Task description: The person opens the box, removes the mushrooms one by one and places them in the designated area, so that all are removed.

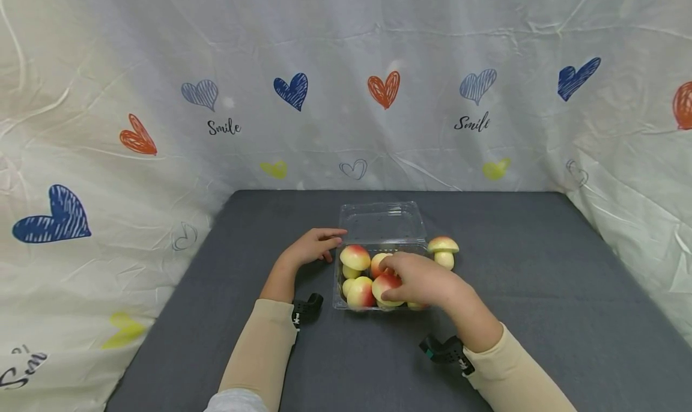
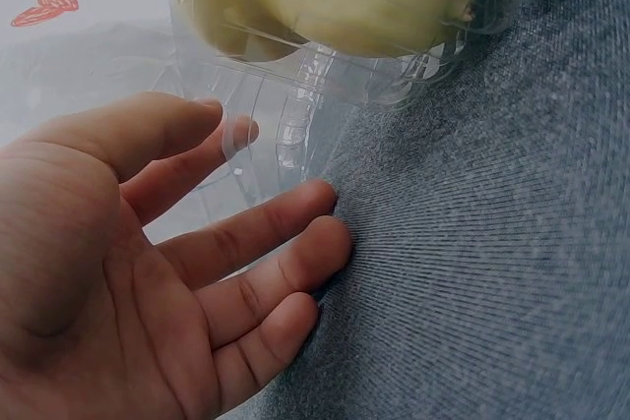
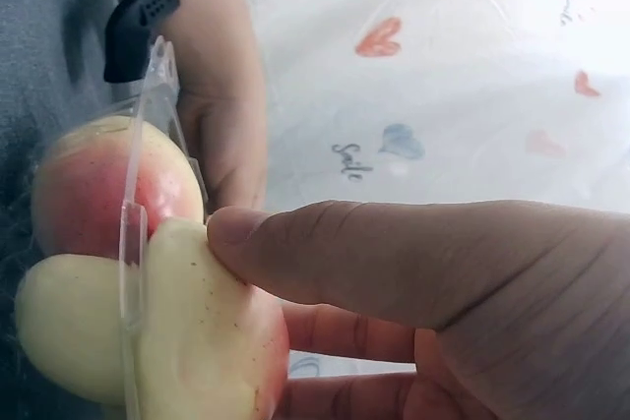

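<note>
A clear plastic clamshell box (image 1: 339, 304) holds several mushrooms (image 1: 361, 292) with red-and-yellow caps and pale stems. My right hand (image 1: 424, 278) reaches over the box's right side and grips one mushroom (image 3: 197, 327), thumb on one side of its cap and fingers on the other. That mushroom sits at the front middle of the box, its stem below the rim. Beside the box's left back corner, my left hand (image 1: 313, 247) rests with relaxed fingers; in the left wrist view its fingertips (image 2: 325, 238) touch the cloth close to the box.
The box's clear lid (image 1: 384, 223) lies folded back behind it. One more mushroom (image 1: 444, 253) stands upright on the dark grey tablecloth (image 1: 519, 268), just right of the box. A white curtain (image 1: 335, 39) printed with hearts hangs behind and at both sides.
</note>
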A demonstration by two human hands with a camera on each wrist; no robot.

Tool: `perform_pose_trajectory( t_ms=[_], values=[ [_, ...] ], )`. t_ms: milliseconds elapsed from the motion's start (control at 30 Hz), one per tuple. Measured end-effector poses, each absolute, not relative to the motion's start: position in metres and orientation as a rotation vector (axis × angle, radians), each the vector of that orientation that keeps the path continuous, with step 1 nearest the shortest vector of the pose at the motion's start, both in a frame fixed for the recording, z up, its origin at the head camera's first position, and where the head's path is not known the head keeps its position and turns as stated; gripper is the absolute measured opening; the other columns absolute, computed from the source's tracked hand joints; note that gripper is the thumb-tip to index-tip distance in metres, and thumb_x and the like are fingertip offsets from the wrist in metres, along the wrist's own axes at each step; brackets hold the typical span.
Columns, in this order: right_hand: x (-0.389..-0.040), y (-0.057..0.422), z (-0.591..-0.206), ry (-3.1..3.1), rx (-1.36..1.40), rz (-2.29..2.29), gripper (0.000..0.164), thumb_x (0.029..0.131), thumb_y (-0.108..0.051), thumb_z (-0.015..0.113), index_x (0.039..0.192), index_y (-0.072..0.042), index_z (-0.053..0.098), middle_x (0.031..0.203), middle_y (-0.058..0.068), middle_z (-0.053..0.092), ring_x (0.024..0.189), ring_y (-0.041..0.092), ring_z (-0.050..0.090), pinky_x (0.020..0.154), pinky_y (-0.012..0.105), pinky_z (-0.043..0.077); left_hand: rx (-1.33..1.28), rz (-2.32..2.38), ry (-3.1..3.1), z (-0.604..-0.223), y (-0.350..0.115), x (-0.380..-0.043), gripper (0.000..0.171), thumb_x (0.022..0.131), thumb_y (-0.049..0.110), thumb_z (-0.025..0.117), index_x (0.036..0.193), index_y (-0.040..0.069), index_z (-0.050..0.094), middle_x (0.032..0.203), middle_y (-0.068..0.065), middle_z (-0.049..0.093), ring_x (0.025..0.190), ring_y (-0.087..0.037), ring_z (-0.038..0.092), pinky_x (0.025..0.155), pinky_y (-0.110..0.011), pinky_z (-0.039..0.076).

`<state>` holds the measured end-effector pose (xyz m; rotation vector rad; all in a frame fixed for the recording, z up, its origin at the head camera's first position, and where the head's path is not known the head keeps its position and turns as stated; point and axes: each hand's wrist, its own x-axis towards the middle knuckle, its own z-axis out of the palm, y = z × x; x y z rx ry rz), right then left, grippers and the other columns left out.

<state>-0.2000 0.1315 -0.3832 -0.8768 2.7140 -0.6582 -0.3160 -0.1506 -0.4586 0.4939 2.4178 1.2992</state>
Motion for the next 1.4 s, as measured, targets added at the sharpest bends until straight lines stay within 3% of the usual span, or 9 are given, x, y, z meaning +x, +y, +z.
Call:
perform_pose_trajectory(
  t_ms=[433,1067,1400],
  values=[
    [-0.195,0.119,-0.387,2.808,-0.720,-0.500,0.049,0.076,-0.031,0.089,0.117,-0.014,0.069,0.108,0.001,0.061,0.086,0.017,0.058,0.079,0.039,0.050,0.491,1.303,2.421,-0.458,-0.151,-0.317,0.044,0.109,0.031,0.055,0.150,0.017,0.056,0.137,-0.013,0.062,0.080,-0.023,0.066,0.077,-0.038,0.051],
    [-0.196,0.123,-0.387,2.811,-0.744,-0.518,0.046,0.074,-0.033,0.086,0.114,-0.016,0.069,0.102,-0.005,0.057,0.080,0.015,0.055,0.073,0.037,0.048,0.479,1.294,2.424,-0.459,-0.150,-0.318,0.043,0.108,0.030,0.056,0.150,0.019,0.057,0.133,-0.011,0.064,0.079,-0.024,0.067,0.075,-0.036,0.051],
    [-0.201,0.127,-0.389,2.751,-0.817,-0.608,0.046,0.077,-0.030,0.081,0.120,-0.019,0.069,0.105,-0.008,0.055,0.083,0.013,0.056,0.075,0.036,0.048,0.489,1.305,2.410,-0.457,-0.150,-0.316,0.043,0.109,0.030,0.056,0.150,0.019,0.057,0.132,-0.012,0.065,0.080,-0.024,0.067,0.075,-0.036,0.051]
  ],
)
